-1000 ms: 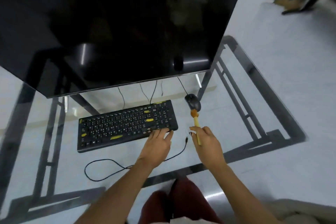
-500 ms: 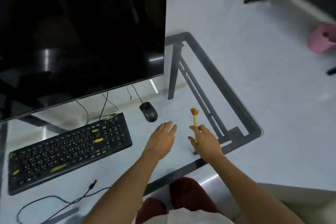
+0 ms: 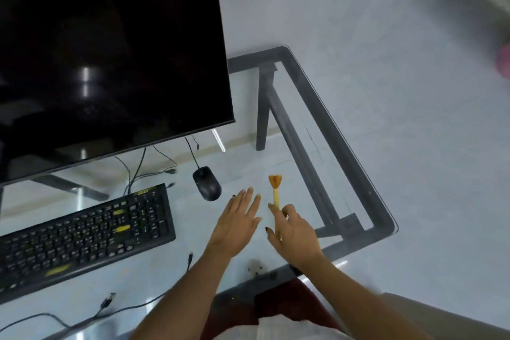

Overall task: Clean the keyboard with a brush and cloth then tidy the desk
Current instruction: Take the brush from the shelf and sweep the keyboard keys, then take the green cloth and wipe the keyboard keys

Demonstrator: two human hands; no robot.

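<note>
1. Right now the right hand is clamped on the yellow handle of the brush, bristles pointing away from the body, over the glass desk to the right of the mouse.
2. Beside it, the left hand is empty, fingers spread and apart, hovering flat between the mouse and the brush; I cannot tell whether it touches the glass.
3. Well to the left sits the keyboard, under the edge of the dark monitor, so the brush has to travel across to it before any cleaning happens.
4. To do this step well, the grip probably wants to sit low on the handle like a pen, so the bristles can be angled into the gaps between keys.
5. The free hand is best planted on the keyboard's near right corner, since a light board may slide on glass.
6. Short strokes along each row, flicking towards one edge, would gather the dust in one place for the cloth, which is not in view.
7. Loose cables lie in front of the keyboard and the mouse lead runs behind; a forearm crossing low could snag them.
</note>
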